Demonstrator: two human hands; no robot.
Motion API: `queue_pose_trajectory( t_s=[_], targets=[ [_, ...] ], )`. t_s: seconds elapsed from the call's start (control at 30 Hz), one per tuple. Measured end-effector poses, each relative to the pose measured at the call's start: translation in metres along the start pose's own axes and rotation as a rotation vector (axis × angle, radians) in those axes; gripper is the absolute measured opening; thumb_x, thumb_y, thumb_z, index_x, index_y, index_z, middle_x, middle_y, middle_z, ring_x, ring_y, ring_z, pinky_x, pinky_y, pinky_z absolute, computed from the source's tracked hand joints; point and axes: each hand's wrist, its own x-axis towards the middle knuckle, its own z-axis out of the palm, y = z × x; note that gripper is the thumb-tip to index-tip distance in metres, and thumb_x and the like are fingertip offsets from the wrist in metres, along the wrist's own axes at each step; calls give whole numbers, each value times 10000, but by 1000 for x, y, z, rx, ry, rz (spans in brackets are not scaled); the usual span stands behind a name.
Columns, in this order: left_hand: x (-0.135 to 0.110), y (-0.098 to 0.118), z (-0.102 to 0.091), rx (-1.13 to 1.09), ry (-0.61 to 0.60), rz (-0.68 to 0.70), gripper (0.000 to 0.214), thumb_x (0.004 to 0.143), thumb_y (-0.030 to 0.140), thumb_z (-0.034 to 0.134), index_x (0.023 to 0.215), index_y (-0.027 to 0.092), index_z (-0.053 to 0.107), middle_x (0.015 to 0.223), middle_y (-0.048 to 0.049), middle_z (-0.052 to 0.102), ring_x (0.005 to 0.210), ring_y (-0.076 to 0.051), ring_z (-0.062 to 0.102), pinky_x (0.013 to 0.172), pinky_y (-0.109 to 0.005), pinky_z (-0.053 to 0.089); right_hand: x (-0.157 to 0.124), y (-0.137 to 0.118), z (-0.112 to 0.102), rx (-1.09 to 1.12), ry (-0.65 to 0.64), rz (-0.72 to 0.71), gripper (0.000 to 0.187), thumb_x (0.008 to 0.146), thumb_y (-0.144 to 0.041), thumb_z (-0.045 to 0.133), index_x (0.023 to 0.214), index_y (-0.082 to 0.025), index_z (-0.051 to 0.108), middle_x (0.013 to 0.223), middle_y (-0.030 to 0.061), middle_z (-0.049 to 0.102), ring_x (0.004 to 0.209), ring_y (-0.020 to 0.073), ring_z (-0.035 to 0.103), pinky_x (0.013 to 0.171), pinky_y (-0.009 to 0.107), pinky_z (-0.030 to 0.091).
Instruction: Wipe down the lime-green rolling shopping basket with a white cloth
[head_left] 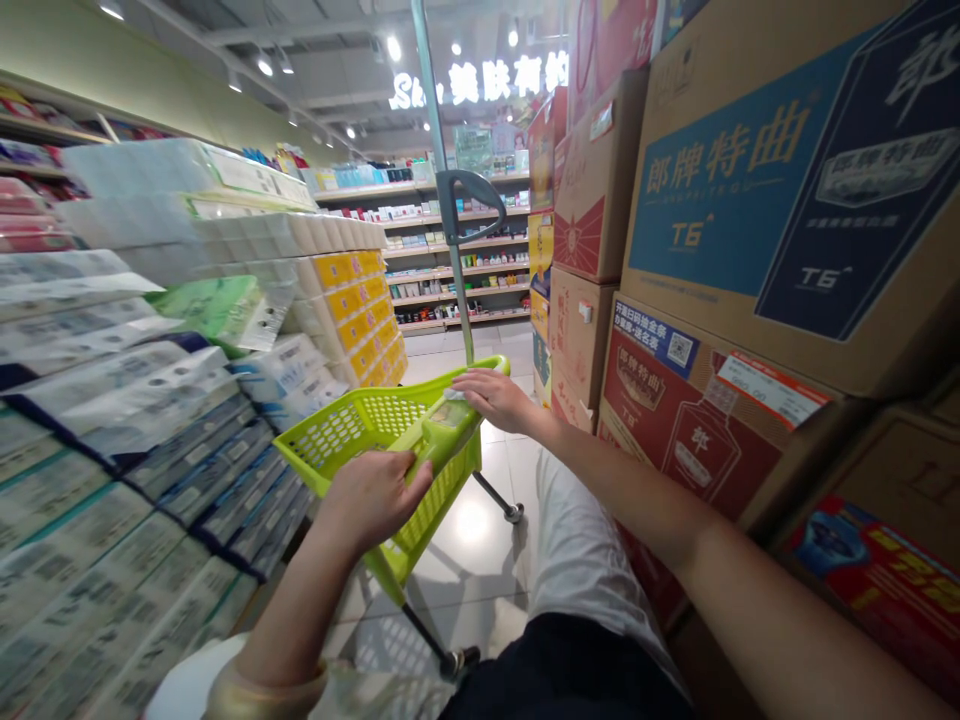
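Observation:
A lime-green shopping cart (352, 408) with a perforated basket stands in front of me, turned at an angle. My left hand (373, 497) is wrapped round the near end of its handle, thumb along the side. Farther along the handle, my right hand (496, 396) is closed over the other end. Between them is a clear panel (445, 418) in the handle, with something small and white beside the right fingers that I cannot make out. The part of the basket that shows holds nothing. A tall metal pole (455, 290) with a grey loop grip (471, 208) rises behind the cart.
Stacked tissue packs (150, 470) and yellow-fronted packs (360, 310) line the left. Cardboard liquor cartons (750, 170) are piled close on the right, some with price tags (776, 388). Shelves of small goods (427, 240) stand across the far end, beyond white floor tiles (499, 345).

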Motion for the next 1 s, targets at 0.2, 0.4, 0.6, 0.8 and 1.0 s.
queue_pose_trajectory(
  t_s=[0.2, 0.4, 0.6, 0.8, 1.0],
  targets=[
    [0, -3, 2, 14, 15, 25, 481, 912, 465, 287, 708, 187, 621, 696, -107, 691, 703, -231, 658, 583, -280, 378, 0, -23, 2, -38, -25, 22, 303, 978, -284, 422, 1155, -269, 668, 1231, 17, 653, 1255, 200, 485, 1091, 413, 315],
    [-2, -2, 1, -11, 7, 38, 442, 899, 439, 313, 749, 176, 635, 714, -114, 698, 729, -236, 663, 585, -278, 381, 1, -69, 4, -45, -183, -212, 263, 963, -308, 469, 1130, -309, 672, 1266, -36, 635, 1277, 195, 479, 1073, 386, 334],
    [-7, -5, 2, -2, -1, 35, 473, 907, 454, 275, 721, 189, 621, 695, -101, 685, 688, -223, 649, 562, -277, 363, 26, -24, -11, -78, -231, -38, 305, 981, -244, 409, 1074, -223, 698, 1179, 33, 681, 1146, 190, 589, 991, 341, 419],
    [-11, -4, 0, -35, 4, 32, 469, 896, 459, 288, 695, 188, 615, 687, -104, 684, 682, -224, 650, 557, -276, 359, 22, -31, -10, -139, -234, 51, 267, 955, -250, 460, 1081, -269, 694, 1176, 8, 681, 1138, 201, 581, 984, 360, 415],
    [-15, -5, -1, -32, -13, 42, 454, 902, 443, 292, 715, 186, 616, 711, -98, 695, 711, -214, 655, 571, -268, 355, 11, -77, 1, -76, -262, -202, 280, 950, -290, 456, 1128, -309, 671, 1197, -6, 665, 1162, 210, 558, 1005, 389, 391]
  ],
)
